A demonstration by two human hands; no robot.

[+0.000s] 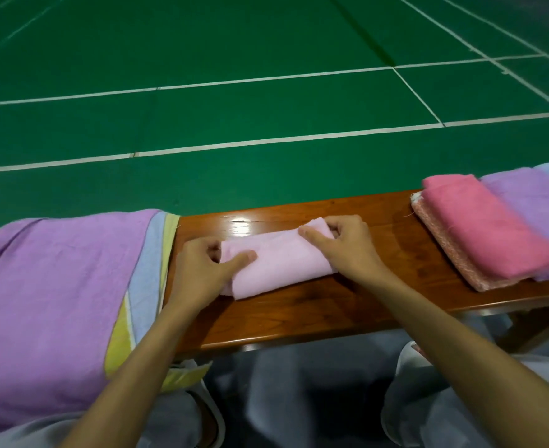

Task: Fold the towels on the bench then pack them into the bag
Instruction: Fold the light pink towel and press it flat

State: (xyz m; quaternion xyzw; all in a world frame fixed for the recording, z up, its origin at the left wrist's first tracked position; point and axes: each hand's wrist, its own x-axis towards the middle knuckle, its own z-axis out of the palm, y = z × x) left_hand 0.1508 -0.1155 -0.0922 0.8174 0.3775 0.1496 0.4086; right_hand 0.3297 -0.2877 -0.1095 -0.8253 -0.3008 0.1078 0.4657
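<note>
Both my hands pinch pale pink towel (pixel 276 258) ends: left hand (pixel 202 270) near end, right hand (pixel 344 245) far end, pinning fold flat on bench (pixel 379 295) for squaring.

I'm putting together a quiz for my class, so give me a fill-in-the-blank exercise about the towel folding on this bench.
1. The left hand and right hand grip a pale ____ towel.
2. The bench is made of ____.
3. The folded towels lie on the person's ____ side.
4. The floor beyond is ____ with white lines.

Missing words: pink, wood, right, green.
</note>
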